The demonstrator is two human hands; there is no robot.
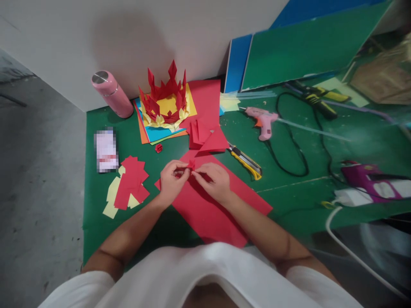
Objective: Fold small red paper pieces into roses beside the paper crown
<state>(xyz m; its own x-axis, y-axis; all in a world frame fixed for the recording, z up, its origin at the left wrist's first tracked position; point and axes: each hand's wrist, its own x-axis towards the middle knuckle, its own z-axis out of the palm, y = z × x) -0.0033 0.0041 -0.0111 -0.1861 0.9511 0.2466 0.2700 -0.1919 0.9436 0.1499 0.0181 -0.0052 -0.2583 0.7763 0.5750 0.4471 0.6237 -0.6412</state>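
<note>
Between my fingertips is a small folded piece of red paper, held above a large red paper sheet. My left hand pinches it from the left. From the right, my right hand has its thumb and fingertips closed on the same piece. Fingers partly hide its shape. A small red paper rose lies on the table just beyond my left hand. Past my hands are folded red paper pieces. Farther back, a red and yellow paper crown stands on stacked coloured sheets.
A yellow utility knife lies right of my hands, with a pink glue gun and its cord beyond. To the left are a phone, red and yellow paper scraps and a pink bottle. A purple box sits far right.
</note>
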